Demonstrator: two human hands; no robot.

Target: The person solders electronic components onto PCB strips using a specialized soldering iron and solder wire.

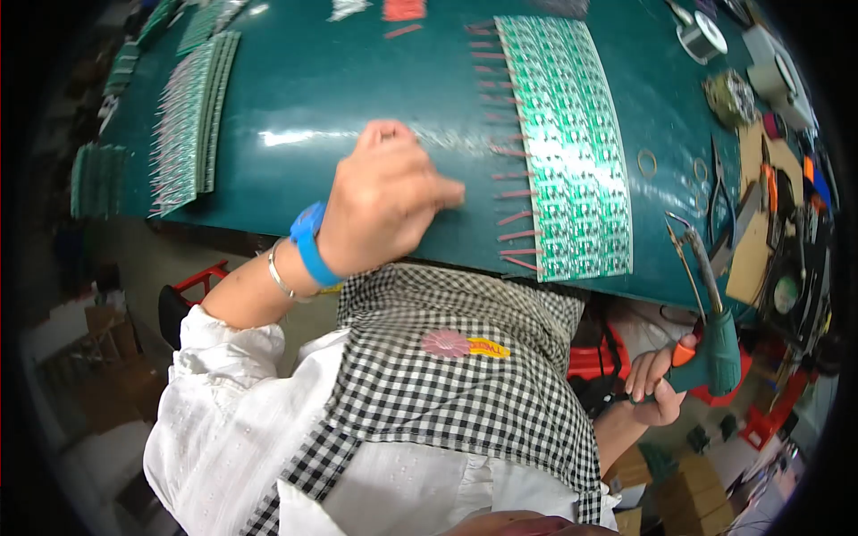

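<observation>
My left hand (384, 201), with a blue watch on its wrist, hovers over the green table left of a panel of green circuit boards (579, 152). Its fingers are curled closed; anything in them is too small or hidden to make out. Short reddish wires (514, 193) stick out along the panel's left edge. At the right, below the table edge, my right hand (657, 386) is wrapped round the handle of a green soldering gun (719, 353). The gun's metal tip points up toward the table, to the right of the panel and apart from it.
Stacked boards with wires (192, 125) lie at the left of the table (313, 89). Red wire pieces (404, 9) are at the far edge. A solder spool (702, 37), a metal tin (729, 98), rubber bands (647, 163) and pliers (718, 192) sit on the right.
</observation>
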